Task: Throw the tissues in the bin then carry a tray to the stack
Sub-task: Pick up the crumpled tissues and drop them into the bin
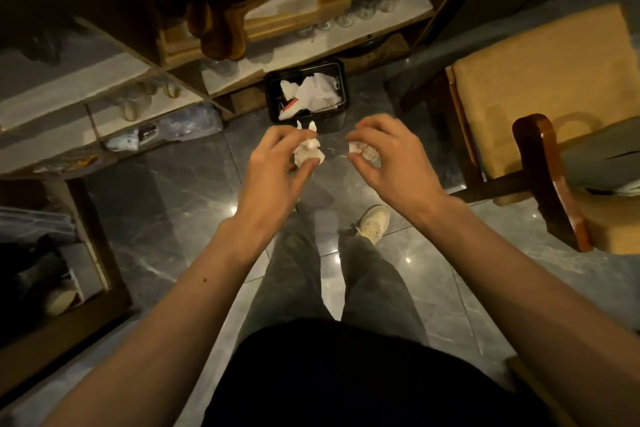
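1. The left hand (pixel 277 156) is loosely curled around a crumpled white tissue (pixel 308 152), fingers partly closed, with paper corners sticking up past the fingertips.
2. The right hand (pixel 384 149) is cupped the same way over a second tissue wad (pixel 362 149), thumb and fingers pinching it. The two hands sit level with each other, just apart.
3. Straight ahead of both hands, on the floor, stands the black bin (pixel 332 126). Its open mouth already holds white paper and faces up, its near wall just beyond the fingertips.
4. The bin's centre lies between the hands, a touch closer to the left one, so neither arm has a clear advantage.
5. Judgement: the tissues are not yet over the opening. Both hands need to go forward a little before letting go, or the wads could land on the floor (pixel 194 204) short of the rim.
6. No tray can be told apart for certain here.
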The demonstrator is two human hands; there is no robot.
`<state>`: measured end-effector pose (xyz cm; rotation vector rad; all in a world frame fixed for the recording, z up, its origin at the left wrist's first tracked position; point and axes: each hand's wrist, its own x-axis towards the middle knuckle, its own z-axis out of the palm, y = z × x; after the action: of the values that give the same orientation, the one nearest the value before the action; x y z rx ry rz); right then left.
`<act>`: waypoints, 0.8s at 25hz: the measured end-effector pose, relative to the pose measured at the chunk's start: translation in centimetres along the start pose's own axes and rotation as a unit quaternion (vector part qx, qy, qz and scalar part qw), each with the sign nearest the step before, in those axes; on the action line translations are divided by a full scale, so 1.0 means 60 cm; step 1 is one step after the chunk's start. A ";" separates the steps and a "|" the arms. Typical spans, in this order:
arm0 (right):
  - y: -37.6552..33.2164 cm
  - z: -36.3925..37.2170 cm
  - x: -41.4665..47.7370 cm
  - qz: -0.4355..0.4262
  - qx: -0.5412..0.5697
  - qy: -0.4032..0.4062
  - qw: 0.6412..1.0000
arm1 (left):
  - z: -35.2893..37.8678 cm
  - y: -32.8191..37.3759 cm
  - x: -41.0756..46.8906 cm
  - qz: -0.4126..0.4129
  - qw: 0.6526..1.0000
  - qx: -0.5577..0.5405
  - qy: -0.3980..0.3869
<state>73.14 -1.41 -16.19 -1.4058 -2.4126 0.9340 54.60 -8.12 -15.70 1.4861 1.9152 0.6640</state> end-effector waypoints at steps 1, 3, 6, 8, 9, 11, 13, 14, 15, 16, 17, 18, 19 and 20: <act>0.011 0.016 0.016 0.012 -0.011 -0.001 1.000 | 0.010 -0.021 0.017 0.000 1.000 -0.004 -0.007; 0.035 0.057 0.051 0.039 -0.022 0.012 0.999 | 0.035 -0.071 0.053 0.005 0.999 -0.018 -0.028; 0.064 0.119 0.093 0.078 0.023 0.047 0.996 | 0.067 -0.142 0.096 0.013 0.998 -0.007 -0.058; 0.090 0.160 0.123 0.093 0.058 0.071 0.991 | 0.089 -0.188 0.131 0.023 0.997 0.022 -0.074; 0.104 0.178 0.136 0.095 0.065 0.076 0.990 | 0.098 -0.208 0.149 0.028 0.996 0.037 -0.079; 0.136 0.213 0.167 0.097 0.073 0.077 0.990 | 0.117 -0.243 0.184 0.024 0.994 0.059 -0.089; 0.174 0.249 0.206 0.096 0.081 0.068 0.990 | 0.142 -0.273 0.222 0.005 0.994 0.066 -0.084; 0.192 0.267 0.223 0.092 0.086 0.065 0.990 | 0.156 -0.285 0.238 0.000 0.995 0.069 -0.073; 0.210 0.285 0.239 0.090 0.093 0.061 0.990 | 0.171 -0.297 0.253 -0.003 0.995 0.076 -0.062; 0.227 0.303 0.254 0.088 0.101 0.056 0.989 | 0.186 -0.308 0.266 -0.006 0.995 0.082 -0.051; 0.244 0.322 0.271 0.088 0.106 0.052 0.989 | 0.203 -0.323 0.280 -0.011 0.995 0.086 -0.043; 0.260 0.340 0.283 0.087 0.110 0.045 0.989 | 0.219 -0.337 0.289 -0.018 0.996 0.083 -0.040; 0.275 0.356 0.294 0.089 0.110 0.035 0.989 | 0.234 -0.350 0.297 -0.029 0.996 0.075 -0.040; 0.290 0.371 0.306 0.091 0.107 0.024 0.990 | 0.249 -0.363 0.307 -0.044 0.996 0.064 -0.041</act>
<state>65.59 10.64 -46.74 -1.5655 -2.1039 1.1485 47.86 4.76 -44.44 1.4730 1.9801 0.4409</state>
